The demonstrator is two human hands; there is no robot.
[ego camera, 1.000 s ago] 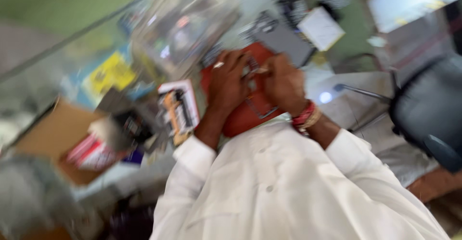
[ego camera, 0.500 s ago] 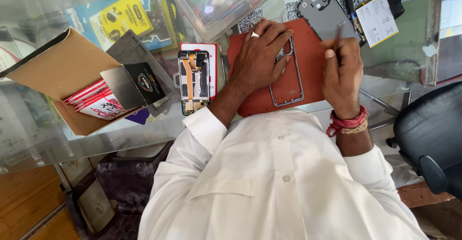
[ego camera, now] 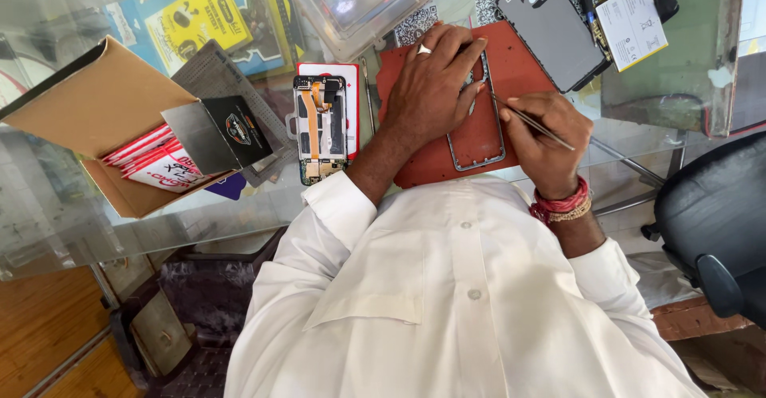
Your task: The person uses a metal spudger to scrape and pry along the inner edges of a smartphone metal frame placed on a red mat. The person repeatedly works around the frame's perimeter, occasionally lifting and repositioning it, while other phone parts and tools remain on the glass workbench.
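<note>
Left hand (ego camera: 431, 87) lies flat, fingers spread over the top of the thin grey rectangular phone mid-frame (ego camera: 477, 138), pinning it to the red-brown rubber work mat (ego camera: 519, 67) on the glass desk (ego camera: 678, 71). Right hand (ego camera: 546, 138) is pinched shut on slim metal tweezers (ego camera: 531, 120), tip at the frame's right edge near the left fingertips. Frame sits mid-mat, lower half showing, top half under the palm.

Risks, as I read it: tweezer tip is v. close to the left fingers, so a slip off the edge could jab them. Frame is thin & open in the middle, so too much palm pressure could bend it. Any small part lifted w/ the tweezers could flick off onto clear glass & be hard to spot.

Just left of the mat, the opened phone body w/ bare circuit board & orange flex (ego camera: 320, 126) lies exposed, near the left forearm, so a sleeve sweep could drag it. Dark grey phone back cover (ego camera: 550, 27) overhangs the mat's top right corner
</note>
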